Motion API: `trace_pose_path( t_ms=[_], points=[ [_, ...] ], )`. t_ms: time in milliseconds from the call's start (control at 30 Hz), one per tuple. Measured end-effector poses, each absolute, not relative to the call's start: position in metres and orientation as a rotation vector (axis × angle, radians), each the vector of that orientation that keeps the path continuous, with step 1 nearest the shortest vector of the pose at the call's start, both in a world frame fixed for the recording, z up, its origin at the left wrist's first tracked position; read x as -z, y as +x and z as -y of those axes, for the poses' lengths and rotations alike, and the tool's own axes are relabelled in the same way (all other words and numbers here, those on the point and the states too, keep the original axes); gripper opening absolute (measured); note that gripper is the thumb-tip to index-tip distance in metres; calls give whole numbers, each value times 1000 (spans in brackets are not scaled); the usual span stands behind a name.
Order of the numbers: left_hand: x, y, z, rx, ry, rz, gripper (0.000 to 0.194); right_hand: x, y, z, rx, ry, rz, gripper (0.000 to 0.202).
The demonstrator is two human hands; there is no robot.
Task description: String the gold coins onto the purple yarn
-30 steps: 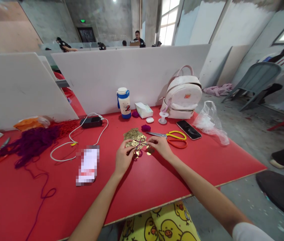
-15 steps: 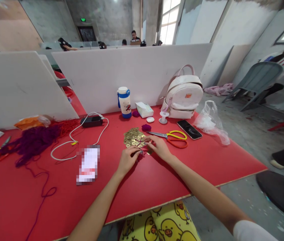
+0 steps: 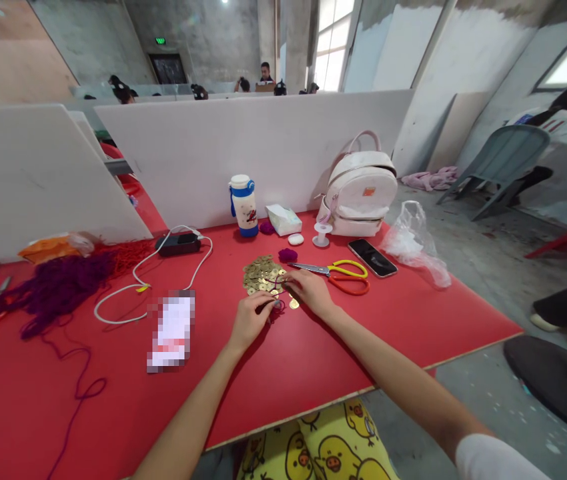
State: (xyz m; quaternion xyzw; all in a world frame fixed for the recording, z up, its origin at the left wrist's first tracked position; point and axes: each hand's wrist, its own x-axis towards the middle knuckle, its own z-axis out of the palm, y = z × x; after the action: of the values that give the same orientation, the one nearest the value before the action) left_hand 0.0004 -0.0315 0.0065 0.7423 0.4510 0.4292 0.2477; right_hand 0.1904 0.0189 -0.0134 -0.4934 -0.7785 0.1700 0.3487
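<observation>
Both hands work close together at the near edge of a pile of gold-coloured coins (image 3: pixel 259 273). My left hand (image 3: pixel 252 319) is closed, thumb and forefinger pinched on purple yarn (image 3: pixel 279 308) that dangles beneath the fingertips. From the right, my right hand (image 3: pixel 309 292) pinches another part of the same yarn, just above and beside the left fingertips. A loose gold coin (image 3: pixel 294 303) lies on the red table below the right fingers. Whether a coin is threaded on the yarn between the hands is too small to tell.
Scissors (image 3: pixel 346 270) lie right of the coins, near a small purple yarn ball (image 3: pixel 288 255), a white spool (image 3: pixel 322 235) and a black phone (image 3: pixel 372 258). A bottle (image 3: pixel 244 207) and backpack (image 3: pixel 361 190) stand behind. On the left are a lit phone (image 3: pixel 172 330), cable and yarn heap (image 3: pixel 66 283).
The view has shifted slightly, moving everything a little to the left. My hands stay pinched on the yarn, and more of the loose coin and dangling yarn shows.
</observation>
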Motion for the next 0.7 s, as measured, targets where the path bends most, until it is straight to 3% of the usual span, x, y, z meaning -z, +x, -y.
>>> trace_pose_path(
  t_ms=[433,700],
  points=[
    [1,-6,28,-1235,1963,-1366,17,4,190,-13,-1280,-1021,1363,20],
    [-6,-3,30,-1257,1945,-1279,14,-1,188,-8,-1519,-962,1138,29]
  ],
)
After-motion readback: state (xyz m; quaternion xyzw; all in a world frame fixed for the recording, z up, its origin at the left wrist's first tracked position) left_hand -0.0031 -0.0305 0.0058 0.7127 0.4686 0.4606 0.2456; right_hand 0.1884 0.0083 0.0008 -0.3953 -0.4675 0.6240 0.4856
